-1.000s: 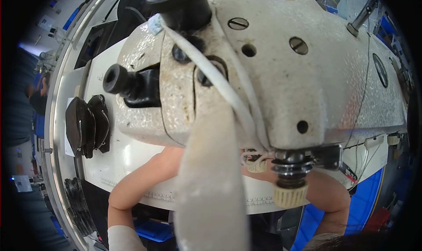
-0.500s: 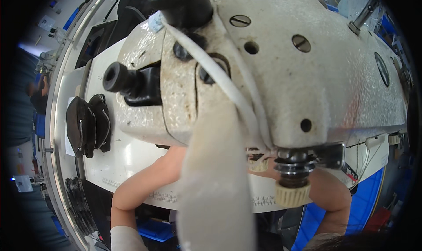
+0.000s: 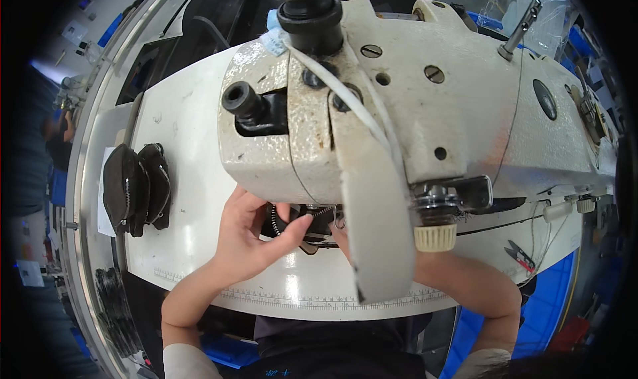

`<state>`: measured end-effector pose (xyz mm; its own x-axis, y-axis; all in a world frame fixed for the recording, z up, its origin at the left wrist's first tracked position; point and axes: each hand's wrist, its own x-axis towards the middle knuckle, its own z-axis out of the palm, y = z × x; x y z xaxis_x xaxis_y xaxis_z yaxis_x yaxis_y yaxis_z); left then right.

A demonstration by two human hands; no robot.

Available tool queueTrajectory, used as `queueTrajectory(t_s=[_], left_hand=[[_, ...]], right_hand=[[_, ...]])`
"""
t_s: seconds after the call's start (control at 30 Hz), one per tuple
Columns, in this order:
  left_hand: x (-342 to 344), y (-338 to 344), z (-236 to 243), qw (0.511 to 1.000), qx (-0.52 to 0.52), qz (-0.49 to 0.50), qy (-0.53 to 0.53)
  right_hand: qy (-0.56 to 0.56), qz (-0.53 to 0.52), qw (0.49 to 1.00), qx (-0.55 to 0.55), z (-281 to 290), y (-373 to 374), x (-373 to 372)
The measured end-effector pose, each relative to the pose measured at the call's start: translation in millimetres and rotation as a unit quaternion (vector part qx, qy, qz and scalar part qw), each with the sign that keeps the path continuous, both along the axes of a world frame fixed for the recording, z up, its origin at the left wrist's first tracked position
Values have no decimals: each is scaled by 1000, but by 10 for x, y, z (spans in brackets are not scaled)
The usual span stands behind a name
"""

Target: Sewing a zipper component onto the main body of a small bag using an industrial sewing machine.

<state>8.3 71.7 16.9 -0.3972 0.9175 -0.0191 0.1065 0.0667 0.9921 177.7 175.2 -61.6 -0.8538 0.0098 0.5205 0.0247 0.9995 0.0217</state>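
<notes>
A black zippered piece (image 3: 321,214) lies under the head of a white sewing machine (image 3: 458,130), its toothed zipper showing. My left hand (image 3: 249,239) is closed on it at the left, thumb and fingers pinching near the zipper. From the right, my right hand (image 3: 339,238) reaches the same piece. Only a bit of its fingers shows beside a hanging off-white strip (image 3: 379,226), which covers the rest, so its grip cannot be made out. The needle area is mostly hidden by the machine head.
Several black zippered pouches (image 3: 126,189) stand at the left of the white table (image 3: 193,160). Red-handled thread snips (image 3: 520,256) lie at the right. A ruler strip (image 3: 299,304) runs along the front edge. Blue bins (image 3: 551,306) are below right.
The view has shifted, so the machine head and hanging strip appear farther right and smaller. My left hand, hidden before, now shows with the black zippered piece; a bit of my right fingers shows too.
</notes>
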Motion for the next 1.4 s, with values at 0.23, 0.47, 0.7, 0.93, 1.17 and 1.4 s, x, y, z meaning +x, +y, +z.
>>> queueTrajectory(t_s=[0.23, 0.47, 0.7, 0.93, 1.17, 1.4], left_hand=[[32, 3, -375, 839, 55, -48, 539], [5, 52, -584, 791, -78, -274, 541], [-102, 93, -390, 855, 157, -190, 456], [-86, 101, -375, 805, 150, -172, 547], [-2, 132, -410, 789, 182, -192, 554], [-2, 116, -517, 795, 173, -179, 553]], right_hand=[[-35, 74, 994, 76, 26, -35, 45], [-75, 83, 991, -67, -70, -35, 46], [63, 74, 994, -58, -69, -49, 1], [-1, 56, 992, 110, -59, -144, 83], [-34, 40, 992, 115, 126, -125, 154], [16, 66, 984, 164, 17, -93, 118]])
